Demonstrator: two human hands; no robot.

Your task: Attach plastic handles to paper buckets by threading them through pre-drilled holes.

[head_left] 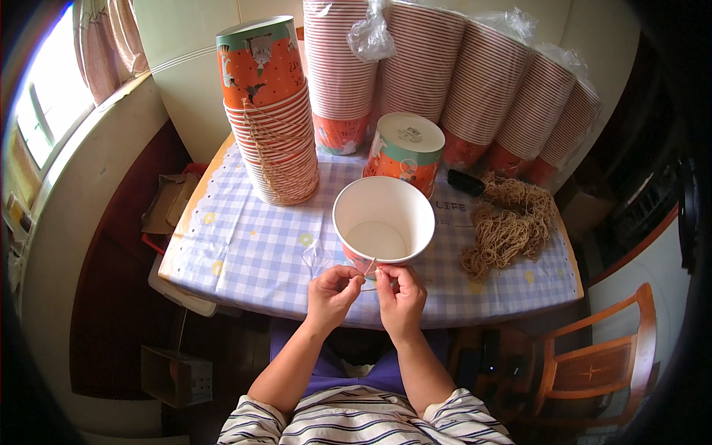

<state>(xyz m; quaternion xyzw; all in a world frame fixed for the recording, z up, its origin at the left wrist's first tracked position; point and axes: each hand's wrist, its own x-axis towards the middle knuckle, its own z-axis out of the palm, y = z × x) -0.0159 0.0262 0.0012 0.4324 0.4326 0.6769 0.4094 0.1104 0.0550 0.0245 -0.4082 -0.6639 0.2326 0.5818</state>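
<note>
Your table (245, 256) wears a blue-and-white checked cloth, with sleeves of nested paper cups (475, 81) leaning along its far edge. At the left stands a stack of orange cups (276, 126) tied with string. A heap of tan twine (510, 222) lies right. The open white-lined paper cup (383, 226) sits directly before you. Your left hand (331, 293) and right hand (401, 297) pinch 1 thin string (370, 268) at its near rim, fingers closed narrow.
</note>
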